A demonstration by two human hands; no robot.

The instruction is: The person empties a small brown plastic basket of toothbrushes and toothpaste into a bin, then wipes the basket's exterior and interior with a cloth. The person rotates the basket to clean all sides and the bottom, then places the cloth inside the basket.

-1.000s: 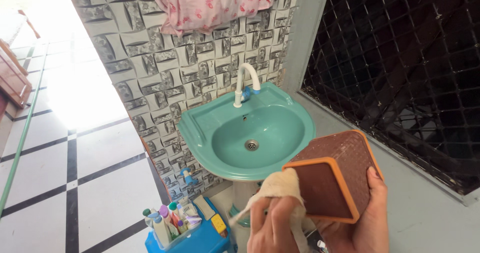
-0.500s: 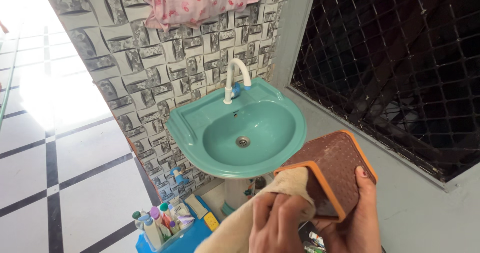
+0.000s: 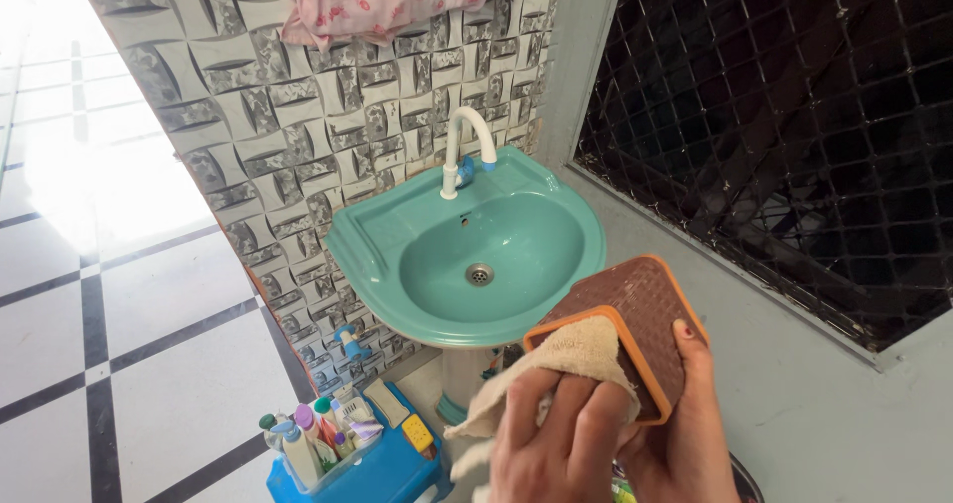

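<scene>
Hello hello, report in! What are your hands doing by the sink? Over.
Right hand holds brown basket with orange rim. Left hand presses beige cloth against its inside. Green sink beyond, nothing blocking.

Brown orange-rimmed basket (image 3: 635, 309) in right hand (image 3: 685, 433), left hand (image 3: 556, 438) pressing beige cloth (image 3: 566, 364) inside it.

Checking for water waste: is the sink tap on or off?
Off, as far as visible: no stream falls from the white tap, and the green basin holds no pooled water around its drain.

Teal sink (image 3: 369, 248) with white tap (image 3: 467, 145); pink floral cloth (image 3: 377, 1) above; blue stool (image 3: 382, 473) holding bottles (image 3: 303, 443).
</scene>
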